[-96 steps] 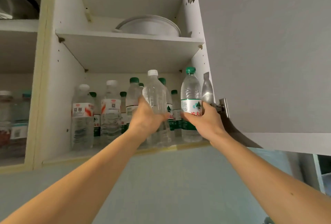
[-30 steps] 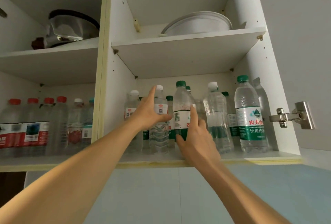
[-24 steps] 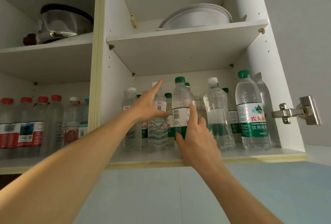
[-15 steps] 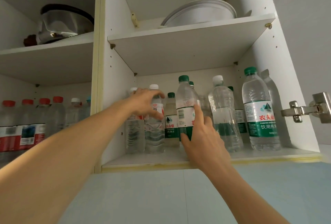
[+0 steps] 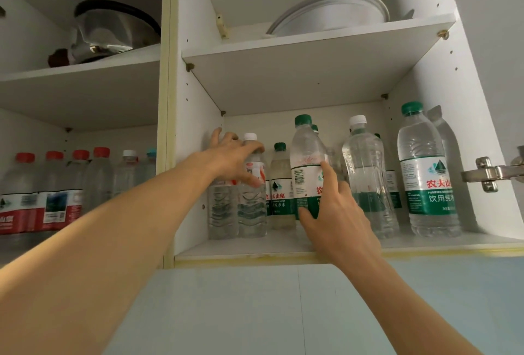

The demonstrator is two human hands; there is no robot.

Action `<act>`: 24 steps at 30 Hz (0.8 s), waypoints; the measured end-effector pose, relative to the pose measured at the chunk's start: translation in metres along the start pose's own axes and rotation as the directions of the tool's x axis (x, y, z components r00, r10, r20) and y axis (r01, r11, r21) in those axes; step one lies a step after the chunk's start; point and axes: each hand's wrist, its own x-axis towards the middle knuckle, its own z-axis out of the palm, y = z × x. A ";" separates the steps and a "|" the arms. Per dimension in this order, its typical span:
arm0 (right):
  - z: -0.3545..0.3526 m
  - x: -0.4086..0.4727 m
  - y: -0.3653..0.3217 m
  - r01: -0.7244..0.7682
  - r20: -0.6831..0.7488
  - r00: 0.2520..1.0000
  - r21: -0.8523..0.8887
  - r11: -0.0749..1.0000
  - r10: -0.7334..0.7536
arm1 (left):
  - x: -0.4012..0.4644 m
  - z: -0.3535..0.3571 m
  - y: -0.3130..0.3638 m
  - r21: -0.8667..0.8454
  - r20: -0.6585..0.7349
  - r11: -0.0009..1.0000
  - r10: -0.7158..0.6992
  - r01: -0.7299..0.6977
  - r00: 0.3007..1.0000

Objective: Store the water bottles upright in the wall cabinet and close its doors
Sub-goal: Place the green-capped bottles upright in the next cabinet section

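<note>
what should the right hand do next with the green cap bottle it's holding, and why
Probably slide it a little deeper and let go. The right hand grips the green-capped bottle, which stands upright on the lower shelf nearer the front edge than the bottles behind. The left hand is busy at the white-capped bottle beside it.

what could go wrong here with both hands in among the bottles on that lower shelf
The right hand holds the green-capped bottle low on its body, near the shelf's front edge; a push could tip it out. The left hand reaches over the white-capped bottle, which stands tight against its neighbours, so a nudge may topple several. The door hinge shows the door open, with closing not yet done.
</note>
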 end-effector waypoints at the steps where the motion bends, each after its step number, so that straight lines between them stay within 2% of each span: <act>1: -0.001 0.000 0.000 -0.011 0.002 1.000 0.000 1.000 0.011 | -0.001 0.000 0.000 0.021 -0.005 1.000 0.005 -0.005 1.000; 4: -0.003 0.001 -0.001 -0.052 0.013 0.999 0.001 0.999 0.052 | -0.008 -0.001 0.003 0.137 -0.037 0.990 0.019 -0.014 0.999; 6: -0.004 0.000 -0.003 -0.066 0.015 0.998 0.007 0.998 0.066 | -0.016 -0.004 0.012 0.172 -0.133 0.985 -0.007 0.030 0.991; 8: -0.005 -0.002 -0.005 -0.052 0.008 0.999 -0.007 0.999 0.052 | -0.026 -0.008 0.026 0.005 -0.313 0.995 -0.095 0.101 0.945; 10: -0.006 -0.003 -0.007 -0.027 -0.002 1.000 -0.015 1.000 0.027 | -0.037 -0.010 0.040 -0.336 -0.440 0.940 -0.213 0.060 0.872; 11: -0.006 -0.004 -0.008 -0.010 -0.002 1.000 -0.007 1.000 0.010 | -0.043 -0.010 0.047 -0.516 -0.419 0.857 -0.258 0.006 0.870; 12: -0.007 -0.005 -0.008 0.011 0.006 1.000 0.009 1.000 -0.011 | -0.047 -0.010 0.056 -0.667 -0.341 0.744 -0.269 -0.030 0.901; 14: -0.008 -0.005 -0.008 0.060 0.044 0.997 0.057 0.997 -0.063 | -0.055 -0.008 0.073 -0.838 -0.173 0.545 -0.197 -0.039 0.965; 15: -0.009 -0.005 -0.008 0.077 0.070 0.994 0.080 0.994 -0.083 | -0.057 -0.006 0.080 -0.871 -0.132 0.490 -0.172 -0.031 0.976; 17: -0.010 -0.004 -0.006 0.088 0.094 0.990 0.128 0.988 -0.101 | -0.058 0.001 0.089 -0.893 -0.128 0.448 -0.173 -0.037 0.977; 21: -0.009 -0.001 -0.002 0.107 0.019 0.994 0.134 0.985 -0.111 | -0.058 0.010 0.092 -0.906 -0.178 0.416 -0.192 -0.084 0.965; 24: -0.007 0.007 -0.003 0.011 0.092 0.996 0.103 0.995 -0.020 | -0.061 0.008 0.092 -0.879 -0.201 0.467 -0.184 -0.095 0.962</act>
